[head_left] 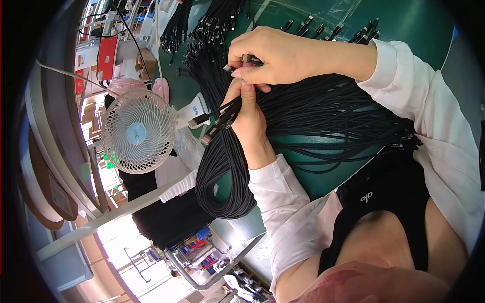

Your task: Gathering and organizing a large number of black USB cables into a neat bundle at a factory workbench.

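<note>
— Spreading across the green table [419,25] lay the mass of black cables [323,111]; a white fan [139,131] stood left of it.

— And the hands?

— Her left hand [250,118] clamped a bundle of cable ends [214,121] over that mass; just above, her right hand [275,55] pinched one connector [250,59]. Sorting plugs, I judged; aligning the next end seemed required.

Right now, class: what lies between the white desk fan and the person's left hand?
In the head view, a hanging bundle of black cables lies between the white fan and the left hand, beside a white device.
</note>
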A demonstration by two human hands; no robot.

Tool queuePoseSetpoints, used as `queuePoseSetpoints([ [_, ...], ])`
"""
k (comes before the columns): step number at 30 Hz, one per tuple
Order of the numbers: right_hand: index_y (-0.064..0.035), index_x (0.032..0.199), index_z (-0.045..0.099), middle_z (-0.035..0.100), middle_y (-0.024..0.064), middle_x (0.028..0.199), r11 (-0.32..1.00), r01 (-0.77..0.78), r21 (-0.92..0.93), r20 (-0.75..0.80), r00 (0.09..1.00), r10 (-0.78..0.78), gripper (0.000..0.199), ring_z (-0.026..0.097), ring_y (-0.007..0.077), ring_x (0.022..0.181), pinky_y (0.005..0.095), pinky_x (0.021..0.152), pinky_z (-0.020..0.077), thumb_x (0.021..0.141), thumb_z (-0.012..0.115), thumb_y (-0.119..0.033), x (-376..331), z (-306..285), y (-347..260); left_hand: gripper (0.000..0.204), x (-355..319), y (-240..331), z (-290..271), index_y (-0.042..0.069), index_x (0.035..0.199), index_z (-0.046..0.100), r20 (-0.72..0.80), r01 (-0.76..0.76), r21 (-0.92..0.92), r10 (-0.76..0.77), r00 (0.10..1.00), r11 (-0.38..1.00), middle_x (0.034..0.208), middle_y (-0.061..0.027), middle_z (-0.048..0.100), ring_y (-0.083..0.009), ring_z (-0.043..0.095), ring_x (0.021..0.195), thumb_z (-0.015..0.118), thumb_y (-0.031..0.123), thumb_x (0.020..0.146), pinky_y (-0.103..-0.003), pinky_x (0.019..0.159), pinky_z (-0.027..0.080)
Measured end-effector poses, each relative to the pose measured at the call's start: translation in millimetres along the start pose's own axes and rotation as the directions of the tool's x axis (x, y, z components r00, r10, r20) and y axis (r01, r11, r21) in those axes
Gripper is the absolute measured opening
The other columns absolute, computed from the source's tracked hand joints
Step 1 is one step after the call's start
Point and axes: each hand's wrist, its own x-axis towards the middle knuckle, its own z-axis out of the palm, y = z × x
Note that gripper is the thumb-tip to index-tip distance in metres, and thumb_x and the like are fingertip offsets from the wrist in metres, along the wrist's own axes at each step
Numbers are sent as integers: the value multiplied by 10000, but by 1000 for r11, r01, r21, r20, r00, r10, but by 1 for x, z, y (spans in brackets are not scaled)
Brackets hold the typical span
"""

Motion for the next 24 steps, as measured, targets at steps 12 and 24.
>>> queuePoseSetpoints([
  [12, -21, 957, 600, 538, 22, 674, 968, 252, -13, 1, 968, -252, 256, 514, 163, 626, 305, 705, 404, 742, 641, -154, -4, -2, -23, 148, 0, 22, 26, -28, 1008, 492, -57, 55, 112, -49, 997, 992, 916, -40, 518, -119, 505, 842, 469, 13, 867, -251, 784, 395],
  [24, 16, 770, 563, 570, 66, 641, 999, 48, 8, -92, 995, -47, 208, 544, 126, 555, 244, 517, 431, 793, 639, -176, -2, -3, -14, 237, -3, 10, 11, -23, 825, 522, -111, -25, 133, 40, 993, 991, 729, -73, 537, -111, 484, 581, 467, 189, 915, -222, 515, 409],
])
